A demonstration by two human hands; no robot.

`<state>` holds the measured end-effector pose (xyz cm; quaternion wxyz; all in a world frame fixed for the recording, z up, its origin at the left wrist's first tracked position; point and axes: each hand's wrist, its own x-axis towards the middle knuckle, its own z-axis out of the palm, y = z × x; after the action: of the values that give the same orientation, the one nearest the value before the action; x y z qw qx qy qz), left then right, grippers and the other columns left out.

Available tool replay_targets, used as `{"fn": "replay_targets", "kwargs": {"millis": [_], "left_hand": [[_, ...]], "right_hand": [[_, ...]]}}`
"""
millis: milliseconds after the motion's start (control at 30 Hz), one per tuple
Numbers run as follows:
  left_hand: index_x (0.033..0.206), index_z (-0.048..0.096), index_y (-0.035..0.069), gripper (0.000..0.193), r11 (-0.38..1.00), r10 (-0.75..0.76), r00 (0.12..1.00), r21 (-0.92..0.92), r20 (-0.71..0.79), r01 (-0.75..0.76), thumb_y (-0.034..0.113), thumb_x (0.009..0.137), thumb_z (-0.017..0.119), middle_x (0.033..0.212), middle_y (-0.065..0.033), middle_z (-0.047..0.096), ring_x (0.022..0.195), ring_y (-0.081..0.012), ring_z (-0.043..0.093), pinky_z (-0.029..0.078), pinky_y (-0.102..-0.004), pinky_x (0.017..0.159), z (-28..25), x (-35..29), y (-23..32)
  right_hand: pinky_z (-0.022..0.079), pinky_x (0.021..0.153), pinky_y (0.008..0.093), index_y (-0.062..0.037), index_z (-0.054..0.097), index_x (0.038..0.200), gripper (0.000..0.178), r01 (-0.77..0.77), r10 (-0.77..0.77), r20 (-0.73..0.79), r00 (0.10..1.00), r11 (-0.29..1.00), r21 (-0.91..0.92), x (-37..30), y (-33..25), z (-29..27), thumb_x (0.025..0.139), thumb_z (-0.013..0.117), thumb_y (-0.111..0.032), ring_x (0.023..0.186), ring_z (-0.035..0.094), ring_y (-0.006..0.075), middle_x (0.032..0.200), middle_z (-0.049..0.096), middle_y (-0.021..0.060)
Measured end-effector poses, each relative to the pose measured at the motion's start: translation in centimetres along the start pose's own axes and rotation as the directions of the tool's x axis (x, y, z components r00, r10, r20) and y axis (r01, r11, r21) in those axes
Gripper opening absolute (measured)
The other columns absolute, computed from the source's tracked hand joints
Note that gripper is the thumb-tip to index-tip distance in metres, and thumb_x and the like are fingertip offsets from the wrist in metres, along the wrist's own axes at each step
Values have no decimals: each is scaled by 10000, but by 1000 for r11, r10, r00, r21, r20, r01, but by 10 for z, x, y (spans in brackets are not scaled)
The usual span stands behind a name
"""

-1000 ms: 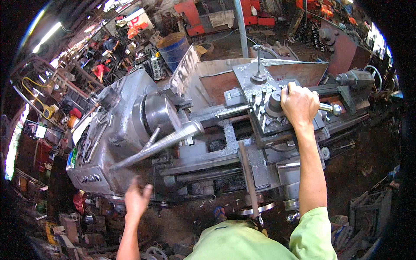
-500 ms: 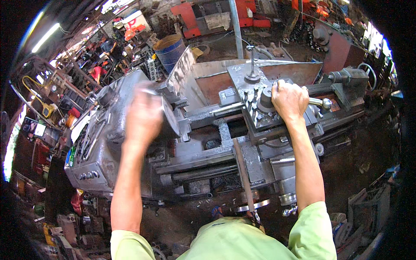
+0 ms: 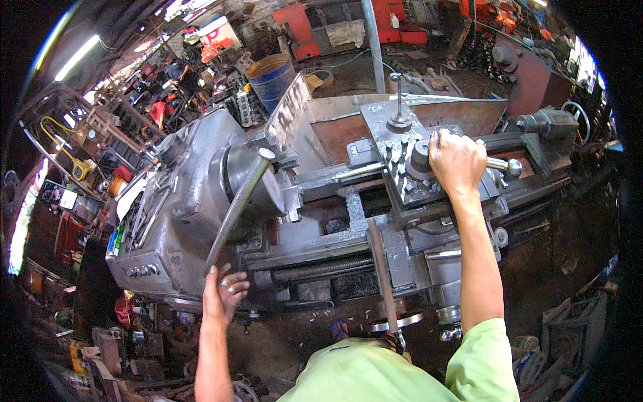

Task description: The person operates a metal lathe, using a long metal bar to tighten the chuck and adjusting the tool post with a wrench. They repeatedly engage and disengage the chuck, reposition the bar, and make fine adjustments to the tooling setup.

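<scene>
A grey metal lathe stands in front of me. Wrapped around the tool-post lever (image 3: 497, 163), my right hand (image 3: 457, 161) sits beside the round centre knob (image 3: 419, 159) of the tool post. The lever's ball end sticks out to the right of my fist. My left hand (image 3: 225, 293) is low in front of the headstock (image 3: 157, 221), fingers apart, with its fingertips at the lower end of a thick metal bar (image 3: 240, 208). That bar slants up in front of the chuck (image 3: 251, 175); whether the hand touches it, I cannot tell.
An upright rod on a round base (image 3: 399, 122) stands on the chip-strewn carriage. A wooden handle (image 3: 382, 268) slants across the front of the lathe. Right is the tailstock (image 3: 549, 122); behind are a blue drum (image 3: 270, 80) and a pole (image 3: 373, 47). Tools (image 3: 153, 213) lie on the headstock.
My left hand, blurred in front of the chuck before, has come down toward me to the bar's lower end, and the bar now shows plainly. My right hand keeps its grip on the lever.
</scene>
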<state>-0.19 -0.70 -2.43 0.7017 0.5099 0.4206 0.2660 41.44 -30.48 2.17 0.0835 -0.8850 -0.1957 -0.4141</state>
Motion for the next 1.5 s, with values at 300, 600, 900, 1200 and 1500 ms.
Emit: {"fn": "replay_targets", "kwargs": {"millis": [300,600,900,1200,1500], "left_hand": [[985,536,32,109,884,283,926,-306,-251,-353,104,914,576,918,-139,609,793,-253,625,566,-434,751,41,66,114],[1295,464,-22,463,-112,404,522,607,751,-787,38,847,564,1022,-351,623,982,-514,617,488,-516,839,163,16,120],[1444,470,97,619,-8,701,470,665,537,-747,139,873,705,1236,-220,602,1150,-387,591,457,-446,1006,114,9,79],[1083,679,49,230,151,628,712,847,315,-509,62,856,645,916,-242,690,885,-430,682,525,-462,771,-8,44,27],[1031,679,-16,196,681,336,941,677,49,-279,116,887,692,825,-110,723,751,-223,688,540,-383,715,30,18,-12]], "right_hand": [[511,712,452,-176,672,670,270,34,-35,-61,998,999,-22,0,0,4,884,613,-330,581,678,265,607,676,73],[503,714,465,-168,688,704,266,35,-36,-40,999,999,-27,0,-1,1,889,604,-339,595,686,285,611,678,91],[490,787,475,-165,707,767,287,69,-69,33,997,998,-9,-3,1,-4,930,569,-357,683,698,286,703,710,97],[490,831,466,-84,727,951,231,108,-19,-132,991,692,714,8,-78,-58,868,718,-299,972,612,335,1008,663,144],[540,713,510,-74,669,1016,182,66,-223,0,975,288,955,62,-298,-100,911,548,-160,790,693,394,767,678,198]]}}
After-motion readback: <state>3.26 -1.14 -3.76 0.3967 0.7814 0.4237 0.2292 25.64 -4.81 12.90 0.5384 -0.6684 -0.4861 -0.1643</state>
